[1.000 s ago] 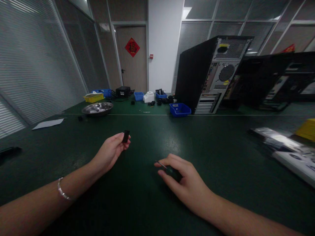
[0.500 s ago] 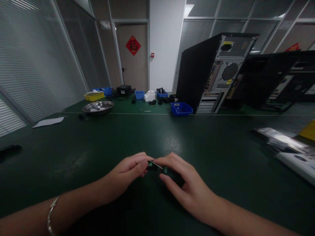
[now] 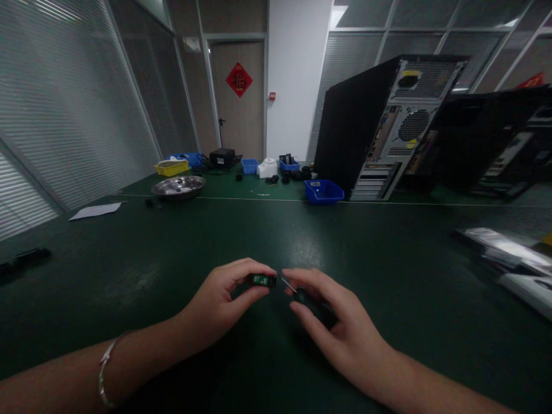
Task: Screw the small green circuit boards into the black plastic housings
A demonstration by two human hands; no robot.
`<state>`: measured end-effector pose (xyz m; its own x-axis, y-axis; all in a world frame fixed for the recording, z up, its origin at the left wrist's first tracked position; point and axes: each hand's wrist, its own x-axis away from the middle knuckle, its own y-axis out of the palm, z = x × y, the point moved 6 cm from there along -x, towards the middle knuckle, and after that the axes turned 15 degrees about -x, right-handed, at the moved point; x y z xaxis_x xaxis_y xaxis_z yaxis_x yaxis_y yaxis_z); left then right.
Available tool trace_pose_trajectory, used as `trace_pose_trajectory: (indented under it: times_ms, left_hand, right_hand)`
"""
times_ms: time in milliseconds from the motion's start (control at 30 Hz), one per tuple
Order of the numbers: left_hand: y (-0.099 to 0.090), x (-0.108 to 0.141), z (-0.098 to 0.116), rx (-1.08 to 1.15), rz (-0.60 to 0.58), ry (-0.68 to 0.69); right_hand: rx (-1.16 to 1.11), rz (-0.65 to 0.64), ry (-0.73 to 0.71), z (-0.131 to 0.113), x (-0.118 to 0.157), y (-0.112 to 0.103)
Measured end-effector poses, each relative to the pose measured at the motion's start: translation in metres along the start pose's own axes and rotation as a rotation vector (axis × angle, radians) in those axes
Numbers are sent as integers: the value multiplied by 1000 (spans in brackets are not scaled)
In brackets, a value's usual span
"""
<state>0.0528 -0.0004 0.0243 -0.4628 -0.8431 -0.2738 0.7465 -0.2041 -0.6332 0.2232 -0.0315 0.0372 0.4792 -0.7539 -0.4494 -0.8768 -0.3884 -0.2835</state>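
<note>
Between the thumb and fingers of my left hand [image 3: 230, 293] is a small black part with a green circuit board [image 3: 261, 280] showing on its face. Its dark right end sticks out past the fingertips. My right hand [image 3: 340, 313] is wrapped round the dark handle of a screwdriver [image 3: 308, 300]. The thin metal shaft points up and left, its tip a little to the right of the small part and apart from it. Part of the handle is hidden in the palm. Both hands are over the green table [image 3: 215, 233].
A blue bin [image 3: 324, 192] stands ahead, beside a black computer tower [image 3: 360, 123]. At the back left are a metal dish [image 3: 178, 187] and a yellow basket [image 3: 172, 167]. White paper [image 3: 95, 211] lies left; pale equipment [image 3: 524, 287] lies right.
The left hand has turned so that the green board faces me more. The screwdriver tip has come away from the part, and the hands are slightly farther apart.
</note>
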Motion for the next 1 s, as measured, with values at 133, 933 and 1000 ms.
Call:
trace_pose_trajectory:
  times_ms: [133, 933, 1000]
  left_hand:
    - [-2, 0, 1, -26, 35, -6]
    - [-2, -1, 12, -95, -29, 57]
    - [-2, -2, 10, -68, -32, 38]
  right_hand:
    - [21, -41, -3, -1, 0, 3]
    - [-9, -46, -9, 1, -1, 4]
    - [-17, -42, -8, 1, -1, 4]
